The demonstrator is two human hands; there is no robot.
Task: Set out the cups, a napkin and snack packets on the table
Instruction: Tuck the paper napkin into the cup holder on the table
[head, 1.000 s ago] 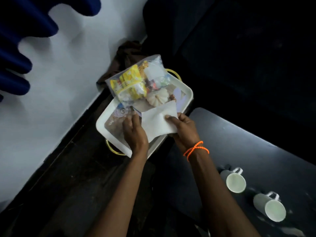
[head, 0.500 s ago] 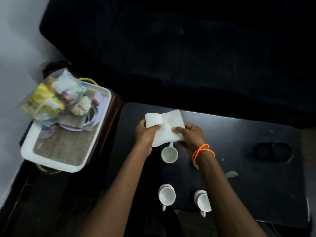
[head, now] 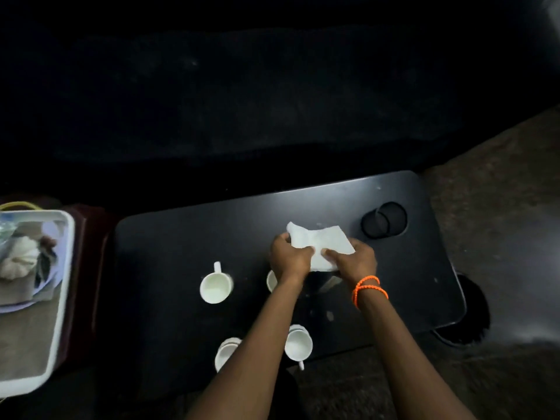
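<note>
A white paper napkin (head: 318, 242) is held over the middle of the black table (head: 181, 237) by both hands. My left hand (head: 288, 257) pinches its left edge and my right hand (head: 354, 262), with orange bracelets at the wrist, pinches its near right edge. Several white cups stand on the table: one cup (head: 214, 287) left of my hands, another cup (head: 271, 281) half hidden under my left wrist, and two cups (head: 298, 345) near the front edge beside my left forearm. Snack packets are mostly out of frame at the far left.
A white tray (head: 62, 286) with a mat, a plate and a small white pumpkin (head: 19, 260) sits on a low stand to the table's left. The table has a round cup recess (head: 383, 219) at its far right. Dark seating lies beyond, carpet to the right.
Both hands carried the napkin from the tray at the left over to the table and then further right across it. The view swung right, leaving the tray at the left edge.
</note>
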